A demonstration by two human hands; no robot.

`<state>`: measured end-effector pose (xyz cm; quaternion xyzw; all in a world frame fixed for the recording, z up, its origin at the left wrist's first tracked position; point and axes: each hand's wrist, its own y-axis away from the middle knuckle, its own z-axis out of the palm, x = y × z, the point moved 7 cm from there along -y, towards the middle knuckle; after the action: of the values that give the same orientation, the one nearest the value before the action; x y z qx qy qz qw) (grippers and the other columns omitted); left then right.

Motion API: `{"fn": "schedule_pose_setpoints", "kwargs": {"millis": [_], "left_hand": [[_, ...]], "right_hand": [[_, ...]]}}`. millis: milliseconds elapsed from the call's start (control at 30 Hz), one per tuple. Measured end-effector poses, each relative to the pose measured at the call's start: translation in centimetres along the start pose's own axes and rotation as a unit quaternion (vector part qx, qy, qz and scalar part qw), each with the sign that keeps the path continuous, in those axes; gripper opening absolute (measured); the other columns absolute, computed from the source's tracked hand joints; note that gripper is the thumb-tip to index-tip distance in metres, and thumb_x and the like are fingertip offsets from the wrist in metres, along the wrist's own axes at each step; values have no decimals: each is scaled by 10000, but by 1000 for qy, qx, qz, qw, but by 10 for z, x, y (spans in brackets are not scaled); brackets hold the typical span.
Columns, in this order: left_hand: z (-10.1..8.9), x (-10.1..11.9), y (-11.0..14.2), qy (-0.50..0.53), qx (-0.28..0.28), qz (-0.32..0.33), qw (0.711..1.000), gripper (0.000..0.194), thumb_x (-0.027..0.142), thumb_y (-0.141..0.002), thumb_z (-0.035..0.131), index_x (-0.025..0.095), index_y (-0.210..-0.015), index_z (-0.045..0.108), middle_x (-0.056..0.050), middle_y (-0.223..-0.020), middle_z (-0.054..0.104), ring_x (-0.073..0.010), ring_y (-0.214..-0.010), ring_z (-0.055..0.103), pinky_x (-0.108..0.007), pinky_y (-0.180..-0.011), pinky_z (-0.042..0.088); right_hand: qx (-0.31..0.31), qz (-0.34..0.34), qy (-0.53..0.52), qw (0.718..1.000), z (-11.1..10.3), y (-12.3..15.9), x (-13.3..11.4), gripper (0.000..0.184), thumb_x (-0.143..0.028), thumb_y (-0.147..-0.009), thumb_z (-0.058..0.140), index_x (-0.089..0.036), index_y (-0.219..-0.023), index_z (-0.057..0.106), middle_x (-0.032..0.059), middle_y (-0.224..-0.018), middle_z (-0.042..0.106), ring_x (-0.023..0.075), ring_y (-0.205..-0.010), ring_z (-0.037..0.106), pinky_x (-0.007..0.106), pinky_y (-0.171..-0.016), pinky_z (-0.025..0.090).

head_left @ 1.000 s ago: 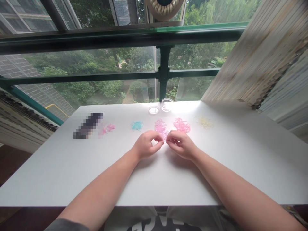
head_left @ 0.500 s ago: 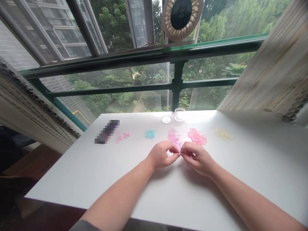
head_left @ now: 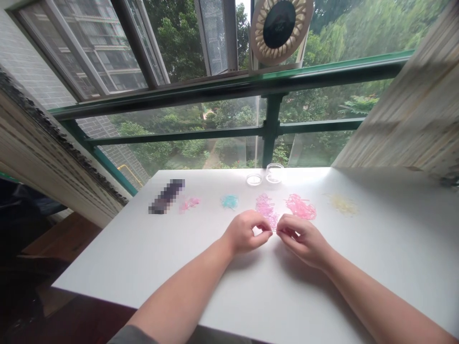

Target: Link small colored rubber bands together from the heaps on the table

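Observation:
Both hands meet over the white table, fingertips pinched close together just in front of a pile of thin lilac-pink strands (head_left: 265, 206). My left hand (head_left: 248, 231) and my right hand (head_left: 303, 239) are each closed, thumb against forefinger. A tiny thin strand (head_left: 274, 231) seems to span the narrow gap between them; it is too small to make out well. Right behind my right hand lies a pile of brighter pink strands (head_left: 300, 207). A small teal pile (head_left: 229, 201) sits to the left, beyond my left hand.
Pale yellow strands (head_left: 343, 204) lie at the right, and a few pink pieces (head_left: 189, 203) at the left beside a pixelated dark object (head_left: 167, 196). Two clear round dishes (head_left: 274, 174) stand at the back of the white table (head_left: 125, 258), before a window with a green railing (head_left: 229, 131).
A small gap has opened between my fingertips, which were touching before. The whole view has shifted slightly, so everything appears further right. Both hands stay pinched.

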<state>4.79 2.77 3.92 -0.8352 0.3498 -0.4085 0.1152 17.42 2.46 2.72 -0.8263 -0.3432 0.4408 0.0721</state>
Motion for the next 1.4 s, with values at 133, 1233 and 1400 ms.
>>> {"fn": "schedule_pose_setpoints", "kwargs": {"millis": [133, 1233, 1400], "left_hand": [[-1, 1, 0, 2, 4, 4, 1000, 46, 146, -724, 589, 177, -697, 608, 3, -667, 621, -115, -666, 537, -248, -710, 423], [0, -2, 1, 20, -9, -31, 999, 43, 170, -747, 566, 166, -713, 591, -4, -688, 602, -114, -676, 539, -247, -666, 413], [3, 2, 1, 26, -27, -21, 999, 49, 158, -747, 557, 170, -717, 594, -5, -699, 603, -113, -682, 536, -246, -688, 429]], "right_hand": [[-2, 8, 2, 1000, 0, 1, 2, 97, -114, -794, 491, -189, -748, 534, 5, -666, 478, 125, -592, 416, 260, -534, 328], [17, 52, -79, 995, -3, 1, 4, 87, -159, -729, 553, -185, -769, 480, -29, -636, 462, 84, -529, 399, 214, -468, 342], [0, 47, -60, 997, 0, 0, 1, 104, -120, -708, 520, -184, -670, 448, -37, -580, 439, 81, -527, 376, 206, -467, 318]]}}
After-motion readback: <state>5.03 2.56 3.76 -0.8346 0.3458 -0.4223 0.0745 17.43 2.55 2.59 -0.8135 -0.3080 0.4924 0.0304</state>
